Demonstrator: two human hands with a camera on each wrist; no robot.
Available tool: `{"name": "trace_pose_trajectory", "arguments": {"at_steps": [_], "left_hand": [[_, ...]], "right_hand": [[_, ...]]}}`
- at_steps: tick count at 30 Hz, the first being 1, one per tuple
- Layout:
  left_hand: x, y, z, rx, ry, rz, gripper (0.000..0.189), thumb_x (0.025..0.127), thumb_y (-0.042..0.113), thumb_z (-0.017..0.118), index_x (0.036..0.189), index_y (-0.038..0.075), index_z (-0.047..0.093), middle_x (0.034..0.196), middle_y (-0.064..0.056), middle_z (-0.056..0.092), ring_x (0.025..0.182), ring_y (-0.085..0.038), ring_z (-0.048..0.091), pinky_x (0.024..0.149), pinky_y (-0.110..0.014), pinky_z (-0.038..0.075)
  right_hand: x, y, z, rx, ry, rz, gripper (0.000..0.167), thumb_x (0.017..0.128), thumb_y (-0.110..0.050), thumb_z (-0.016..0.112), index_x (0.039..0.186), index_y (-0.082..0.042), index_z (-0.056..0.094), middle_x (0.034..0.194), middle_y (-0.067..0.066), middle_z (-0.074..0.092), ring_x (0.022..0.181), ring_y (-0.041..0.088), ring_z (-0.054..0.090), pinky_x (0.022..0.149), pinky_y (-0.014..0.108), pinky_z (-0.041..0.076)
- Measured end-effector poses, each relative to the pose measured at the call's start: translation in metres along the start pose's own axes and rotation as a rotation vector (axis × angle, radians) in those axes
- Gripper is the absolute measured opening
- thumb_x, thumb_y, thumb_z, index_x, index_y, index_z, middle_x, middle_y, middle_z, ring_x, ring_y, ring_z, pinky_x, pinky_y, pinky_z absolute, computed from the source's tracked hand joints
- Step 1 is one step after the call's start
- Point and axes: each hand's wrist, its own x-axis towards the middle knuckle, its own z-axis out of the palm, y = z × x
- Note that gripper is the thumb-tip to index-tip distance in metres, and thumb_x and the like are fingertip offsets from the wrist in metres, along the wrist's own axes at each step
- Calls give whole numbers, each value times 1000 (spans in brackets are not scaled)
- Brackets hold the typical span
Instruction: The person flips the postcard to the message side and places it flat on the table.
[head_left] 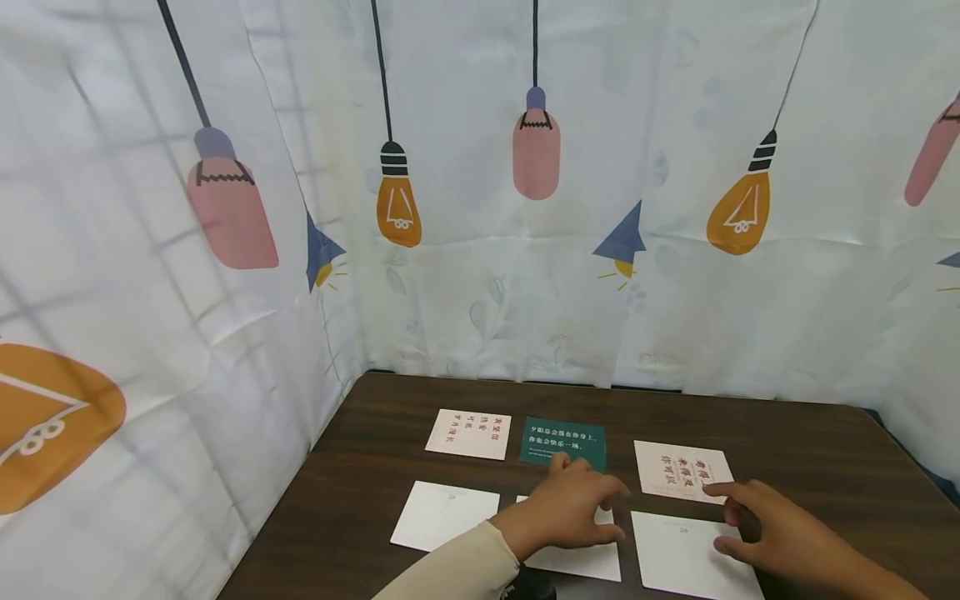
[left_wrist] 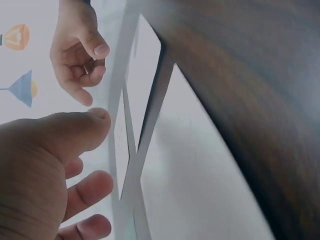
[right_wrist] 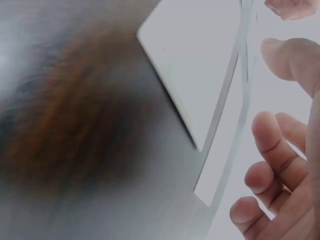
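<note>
The left hand [head_left: 573, 510] lies open over the middle white card [head_left: 581, 560] on the tabletop [head_left: 360, 500]. The right hand [head_left: 772, 533], fingers loose and holding nothing, rests on the right white card [head_left: 686, 558], its forefinger reaching the pink card [head_left: 678, 468].

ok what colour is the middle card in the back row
Dark green card with light text, clearest in the head view.
</note>
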Motion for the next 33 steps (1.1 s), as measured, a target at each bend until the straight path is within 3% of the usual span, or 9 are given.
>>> {"name": "trace_pose_trajectory", "arguments": {"at_steps": [4, 10, 15, 20, 25, 33], "left_hand": [[-4, -14, -3, 1, 2, -5, 50, 89, 50, 77, 134, 31, 65, 92, 24, 62, 94, -1, 45, 83, -38, 24], [-11, -33, -7, -9, 20, -16, 51, 90, 49, 77, 134, 27, 66, 99, 19, 64, 97, -2, 48, 88, -40, 30], [-18, -44, -14, 6, 39, -32, 50, 90, 47, 78, 133, 25, 67, 106, 15, 68, 100, -5, 50, 93, -41, 37], [-23, -50, -21, 37, 34, -53, 50, 91, 48, 76, 134, 25, 66, 123, 13, 65, 118, -12, 54, 101, -45, 40], [-28, -57, -24, 24, 36, -61, 49, 92, 47, 76, 135, 26, 65, 130, 8, 60, 126, -16, 52, 104, -47, 40], [-34, -68, -29, -16, 32, -114, 50, 91, 46, 76, 136, 26, 65, 135, 7, 59, 126, -21, 51, 104, -52, 40]], "right_hand": [[13, -6, 1, -22, -3, 41, 65, 82, -51, 83, 130, -12, 63, 92, -14, 47, 82, 0, 48, 63, 24, 43], [34, -15, 6, -74, -15, 129, 68, 81, -55, 82, 133, -16, 63, 96, -13, 50, 97, 15, 56, 69, 29, 48], [49, -20, 8, -61, -12, 115, 67, 82, -54, 82, 134, -16, 63, 100, -12, 53, 95, 15, 55, 68, 30, 48], [60, -21, 8, -42, -6, 66, 69, 83, -55, 81, 134, -13, 63, 104, -7, 56, 93, 13, 54, 67, 30, 49], [69, -26, 8, -22, -13, 100, 69, 82, -54, 82, 135, -13, 63, 106, -5, 59, 96, 16, 56, 70, 33, 51], [83, -35, 14, 19, -28, 133, 71, 82, -55, 82, 136, -13, 63, 111, 0, 60, 99, 20, 57, 70, 36, 52]]}}
